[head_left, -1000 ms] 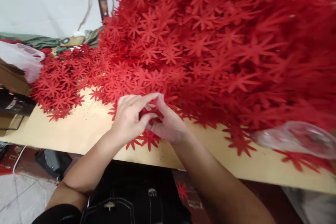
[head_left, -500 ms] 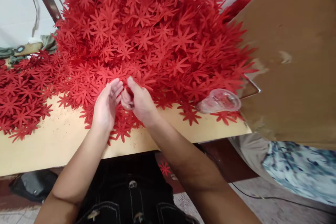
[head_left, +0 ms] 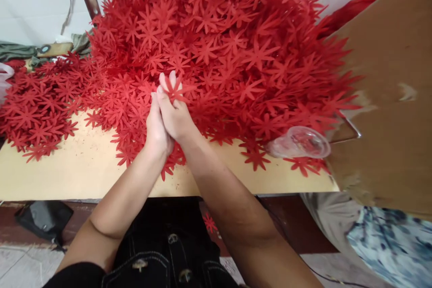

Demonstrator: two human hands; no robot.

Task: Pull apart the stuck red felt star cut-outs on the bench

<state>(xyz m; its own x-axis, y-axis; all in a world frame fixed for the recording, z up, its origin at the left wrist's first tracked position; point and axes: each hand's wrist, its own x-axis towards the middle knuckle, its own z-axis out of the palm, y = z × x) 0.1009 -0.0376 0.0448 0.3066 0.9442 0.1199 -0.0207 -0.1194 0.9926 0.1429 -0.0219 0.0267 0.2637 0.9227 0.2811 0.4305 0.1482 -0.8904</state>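
My left hand (head_left: 157, 130) and my right hand (head_left: 178, 119) are pressed together palm to palm, in front of the big heap of red flower shapes. At the fingertips, between the hands, a single red artificial flower (head_left: 174, 92) fans out its narrow petals. Whatever part of it lies between the palms is hidden. Both hands are closed against each other, right thumb on top. Behind and below them lies the heap of red flowers (head_left: 209, 49), many-petalled and flat.
A clear plastic cup (head_left: 303, 143) lies on its side on the pale tabletop (head_left: 91, 166). A large cardboard sheet (head_left: 391, 135) stands at the right, with a person's patterned clothing (head_left: 394, 243) below it. A smaller flower pile (head_left: 40, 108) sits left; a dark bag (head_left: 43, 220) is below the table.
My hands have come from slightly apart to pressed together, a little farther up over the heap. A red flower now shows at the fingertips. The view has shifted left.
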